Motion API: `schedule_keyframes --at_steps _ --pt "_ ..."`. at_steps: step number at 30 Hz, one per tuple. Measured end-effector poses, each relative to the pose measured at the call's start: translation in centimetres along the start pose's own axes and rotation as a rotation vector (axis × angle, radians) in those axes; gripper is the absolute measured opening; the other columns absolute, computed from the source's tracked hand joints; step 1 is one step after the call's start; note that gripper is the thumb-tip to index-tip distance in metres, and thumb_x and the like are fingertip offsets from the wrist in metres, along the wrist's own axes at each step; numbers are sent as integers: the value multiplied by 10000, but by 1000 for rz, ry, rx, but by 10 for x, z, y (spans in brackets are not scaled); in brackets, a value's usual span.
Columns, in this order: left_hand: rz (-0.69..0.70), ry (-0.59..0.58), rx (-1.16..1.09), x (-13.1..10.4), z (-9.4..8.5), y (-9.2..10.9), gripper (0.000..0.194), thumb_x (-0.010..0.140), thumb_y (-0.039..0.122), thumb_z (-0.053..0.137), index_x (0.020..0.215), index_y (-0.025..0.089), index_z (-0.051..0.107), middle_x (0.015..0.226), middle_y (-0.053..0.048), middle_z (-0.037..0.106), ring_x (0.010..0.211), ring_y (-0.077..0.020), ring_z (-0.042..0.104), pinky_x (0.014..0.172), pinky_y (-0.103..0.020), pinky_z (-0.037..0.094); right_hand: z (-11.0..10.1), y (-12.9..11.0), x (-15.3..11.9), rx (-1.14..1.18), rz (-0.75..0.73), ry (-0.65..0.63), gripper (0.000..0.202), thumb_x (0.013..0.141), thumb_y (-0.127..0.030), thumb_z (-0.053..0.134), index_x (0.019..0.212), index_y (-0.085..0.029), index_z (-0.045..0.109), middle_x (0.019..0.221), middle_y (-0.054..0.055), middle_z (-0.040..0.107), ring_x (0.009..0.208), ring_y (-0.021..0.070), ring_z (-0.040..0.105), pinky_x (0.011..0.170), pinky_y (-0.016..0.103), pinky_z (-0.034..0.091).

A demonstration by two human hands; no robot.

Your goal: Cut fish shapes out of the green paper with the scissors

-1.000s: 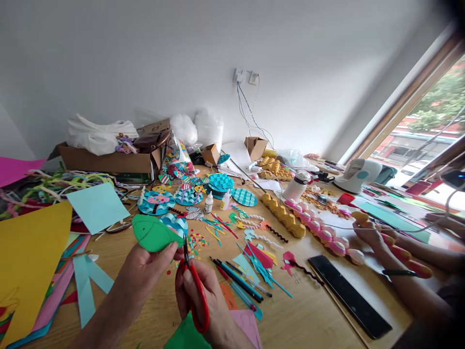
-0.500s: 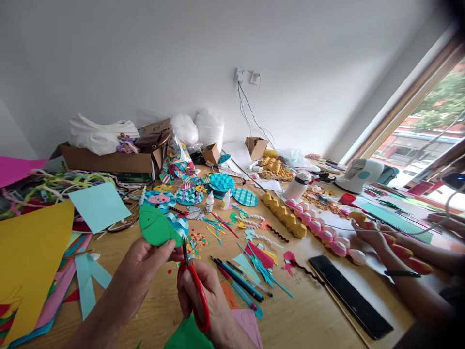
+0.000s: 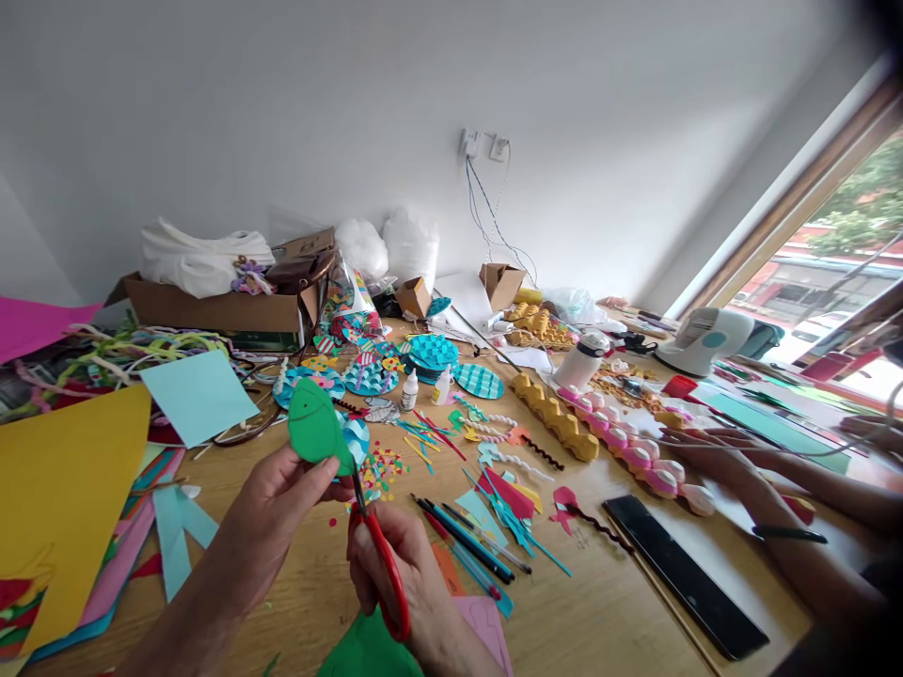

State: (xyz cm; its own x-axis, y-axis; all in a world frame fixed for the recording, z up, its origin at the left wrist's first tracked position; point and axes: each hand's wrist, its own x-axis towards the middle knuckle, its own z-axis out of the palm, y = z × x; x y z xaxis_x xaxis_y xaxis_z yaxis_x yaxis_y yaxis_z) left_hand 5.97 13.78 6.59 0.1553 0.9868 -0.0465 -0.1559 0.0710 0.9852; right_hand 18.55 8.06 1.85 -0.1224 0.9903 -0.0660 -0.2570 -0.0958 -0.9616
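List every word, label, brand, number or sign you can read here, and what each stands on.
No text reads clearly.
White bottle: label print too small to read.
Bottle beside it: label also too small.
Tabletop by the red cutout: small marks, perhaps digits, illegible.
Green paper fish: drawn lines, no lettering visible.

Two bare hands close together: the left hand [image 3: 283, 498], its forearm [image 3: 194, 604] slanting up from the lower left, pinches thumb against fingers; the right hand [image 3: 424, 585], slightly lower, curls its fingers tightly.
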Motion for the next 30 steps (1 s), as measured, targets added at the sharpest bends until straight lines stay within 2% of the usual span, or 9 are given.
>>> schedule_keyframes --at_steps 9,14,22,30 --pt "51 -69 9 2 -1 4 143 722 298 718 818 193 734 782 2 762 683 -171 669 653 -268 572 -1 0 -2 -1 26 -7 560 725 -723 631 627 -201 456 436 -98 375 355 38 300 349 177 231" --pt "83 -94 22 3 -2 6 134 751 304 695 825 204 747 771 11 745 690 -166 643 639 -256 568 -1 0 -2 12 43 -6 606 657 -777 640 628 -200 460 426 -104 372 348 35 302 343 168 244" --pt "111 -132 19 4 -4 5 154 784 343 687 858 223 750 788 14 725 756 -180 636 648 -245 556 0 -1 -1 2 89 -8 500 718 -627 688 617 -199 450 430 -107 364 351 31 298 340 151 253" --pt "116 -157 23 3 -6 5 132 807 336 659 795 224 728 719 20 691 739 -176 630 655 -238 545 1 -7 -2 -103 72 -10 488 725 -623 640 563 -211 435 400 -98 344 341 42 280 336 175 226"
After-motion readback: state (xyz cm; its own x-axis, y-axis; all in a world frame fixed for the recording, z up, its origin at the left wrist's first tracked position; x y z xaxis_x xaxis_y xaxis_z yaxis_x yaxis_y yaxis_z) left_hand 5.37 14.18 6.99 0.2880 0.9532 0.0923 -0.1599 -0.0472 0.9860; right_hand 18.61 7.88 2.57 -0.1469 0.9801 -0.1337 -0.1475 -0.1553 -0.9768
